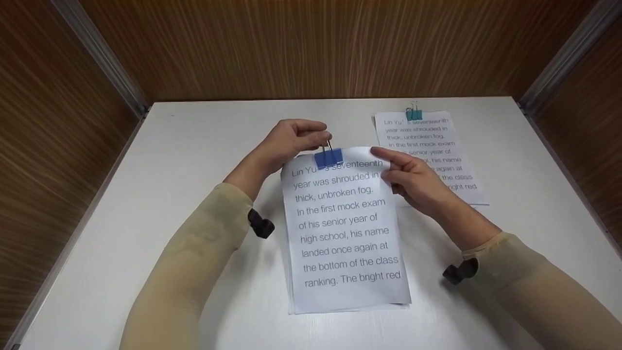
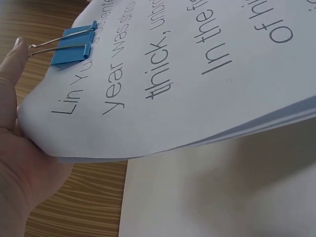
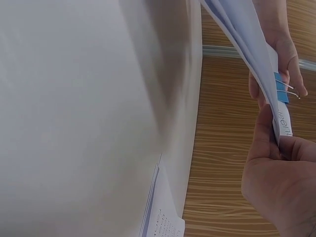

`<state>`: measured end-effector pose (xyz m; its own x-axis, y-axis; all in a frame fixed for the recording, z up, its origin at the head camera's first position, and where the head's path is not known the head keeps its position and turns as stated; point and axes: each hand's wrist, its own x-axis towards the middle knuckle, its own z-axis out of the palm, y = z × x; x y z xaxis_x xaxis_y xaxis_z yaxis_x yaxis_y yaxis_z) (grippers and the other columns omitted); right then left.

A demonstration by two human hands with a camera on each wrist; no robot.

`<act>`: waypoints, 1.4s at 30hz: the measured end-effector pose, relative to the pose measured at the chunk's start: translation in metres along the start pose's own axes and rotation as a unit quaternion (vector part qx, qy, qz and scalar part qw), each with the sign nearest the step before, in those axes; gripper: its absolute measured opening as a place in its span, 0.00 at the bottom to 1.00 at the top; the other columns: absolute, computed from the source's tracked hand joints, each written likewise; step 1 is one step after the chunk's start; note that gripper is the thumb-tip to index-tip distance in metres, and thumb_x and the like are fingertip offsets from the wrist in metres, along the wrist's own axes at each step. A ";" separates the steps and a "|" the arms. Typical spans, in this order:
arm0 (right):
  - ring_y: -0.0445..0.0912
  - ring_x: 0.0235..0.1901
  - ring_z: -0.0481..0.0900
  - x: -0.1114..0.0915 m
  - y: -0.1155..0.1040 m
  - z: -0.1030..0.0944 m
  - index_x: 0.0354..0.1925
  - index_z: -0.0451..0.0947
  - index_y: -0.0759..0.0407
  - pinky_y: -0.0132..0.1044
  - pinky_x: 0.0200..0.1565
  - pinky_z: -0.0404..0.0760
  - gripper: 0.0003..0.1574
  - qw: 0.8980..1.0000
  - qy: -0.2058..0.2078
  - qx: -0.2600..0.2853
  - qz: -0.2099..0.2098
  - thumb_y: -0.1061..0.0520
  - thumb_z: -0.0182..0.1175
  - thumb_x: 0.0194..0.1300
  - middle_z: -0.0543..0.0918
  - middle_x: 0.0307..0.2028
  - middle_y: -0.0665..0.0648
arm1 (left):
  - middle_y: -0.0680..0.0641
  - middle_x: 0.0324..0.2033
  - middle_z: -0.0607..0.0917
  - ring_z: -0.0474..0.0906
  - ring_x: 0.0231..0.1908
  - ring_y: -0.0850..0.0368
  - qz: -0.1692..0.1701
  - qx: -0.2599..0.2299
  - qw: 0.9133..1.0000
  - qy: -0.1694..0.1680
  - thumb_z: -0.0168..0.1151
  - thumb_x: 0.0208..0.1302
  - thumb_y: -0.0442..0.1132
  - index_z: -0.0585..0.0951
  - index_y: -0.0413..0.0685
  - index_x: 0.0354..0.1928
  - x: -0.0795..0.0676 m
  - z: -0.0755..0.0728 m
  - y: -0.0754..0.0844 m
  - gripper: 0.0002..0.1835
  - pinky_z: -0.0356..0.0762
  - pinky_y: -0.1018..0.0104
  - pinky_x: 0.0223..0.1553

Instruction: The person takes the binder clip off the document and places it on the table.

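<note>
Printed sheets (image 1: 347, 296), with a blue binder clip (image 1: 329, 158) on their top edge, are between your two hands, and the text is turned to you. Your left hand (image 1: 291, 138) is at this top edge: the thumb is on the wire handles (image 2: 49, 49) and the fingers go behind the sheets, so it grips clip and paper together. Your right hand (image 1: 418, 182) pinches the upper right edge of the sheets between thumb and fingers. Under your hands, the upper part of the sheets is raised above the white table (image 1: 97, 233). Beyond your right hand, and partly hidden by it, a second stack (image 1: 461, 160) lies with a teal binder clip (image 1: 414, 114) on its top. Black devices (image 1: 261, 224) sit at your two cuffs.
</note>
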<state>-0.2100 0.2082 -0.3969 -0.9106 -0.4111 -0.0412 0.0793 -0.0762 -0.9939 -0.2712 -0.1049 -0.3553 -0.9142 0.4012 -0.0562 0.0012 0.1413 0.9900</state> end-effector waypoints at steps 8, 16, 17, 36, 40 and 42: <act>0.49 0.53 0.84 0.001 0.003 -0.001 0.80 0.66 0.58 0.33 0.43 0.85 0.36 1.000 -0.011 0.002 0.009 0.72 0.49 0.78 0.78 0.67 0.67 | 0.50 0.52 0.91 0.87 0.55 0.57 0.010 0.011 1.000 0.004 0.77 0.67 0.47 0.83 0.45 0.67 -0.001 0.002 -0.003 0.29 0.70 0.60 0.72; 0.55 0.57 0.85 0.003 0.006 0.000 0.80 0.66 0.56 0.37 0.45 0.88 0.36 0.999 -0.026 -0.016 0.012 0.71 0.48 0.79 0.77 0.70 0.66 | 0.51 0.51 0.91 0.87 0.54 0.58 0.021 0.034 0.999 0.017 0.75 0.69 0.49 0.83 0.47 0.67 -0.003 -0.001 0.000 0.28 0.71 0.58 0.72; 0.54 0.56 0.86 0.003 0.006 0.000 0.80 0.66 0.56 0.36 0.44 0.87 0.36 0.999 -0.025 -0.018 0.013 0.71 0.48 0.79 0.77 0.69 0.66 | 0.51 0.52 0.91 0.87 0.55 0.58 0.023 0.032 0.999 0.021 0.75 0.69 0.49 0.83 0.47 0.67 -0.004 -0.002 0.000 0.27 0.71 0.57 0.72; 0.48 0.45 0.86 0.003 0.006 0.005 0.79 0.68 0.54 0.31 0.35 0.81 0.36 0.999 -0.025 -0.040 0.017 0.71 0.49 0.78 0.80 0.66 0.66 | 0.44 0.54 0.90 0.87 0.55 0.51 0.082 -0.021 0.994 0.075 0.72 0.72 0.41 0.82 0.40 0.67 -0.013 -0.047 0.003 0.24 0.78 0.62 0.65; 0.50 0.47 0.87 0.003 0.005 0.003 0.79 0.68 0.55 0.32 0.36 0.83 0.36 0.999 -0.024 -0.034 0.020 0.71 0.49 0.78 0.80 0.67 0.66 | 0.45 0.56 0.89 0.86 0.57 0.52 0.072 -0.001 0.993 0.098 0.72 0.73 0.44 0.81 0.42 0.68 -0.023 -0.067 -0.006 0.26 0.77 0.62 0.66; 0.50 0.48 0.87 0.003 0.005 0.003 0.79 0.67 0.55 0.33 0.37 0.84 0.36 0.999 -0.024 -0.031 0.021 0.71 0.49 0.78 0.79 0.68 0.66 | 0.45 0.57 0.89 0.86 0.57 0.52 0.065 0.000 0.992 0.111 0.72 0.72 0.44 0.81 0.42 0.68 -0.029 -0.078 -0.012 0.27 0.77 0.62 0.66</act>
<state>-0.2109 0.2042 -0.4019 -0.8867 -0.4555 -0.0796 0.0903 -0.0016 -0.9959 -0.2760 -0.1893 -0.3550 -0.9729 0.2077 0.1012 0.1243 0.1010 0.9871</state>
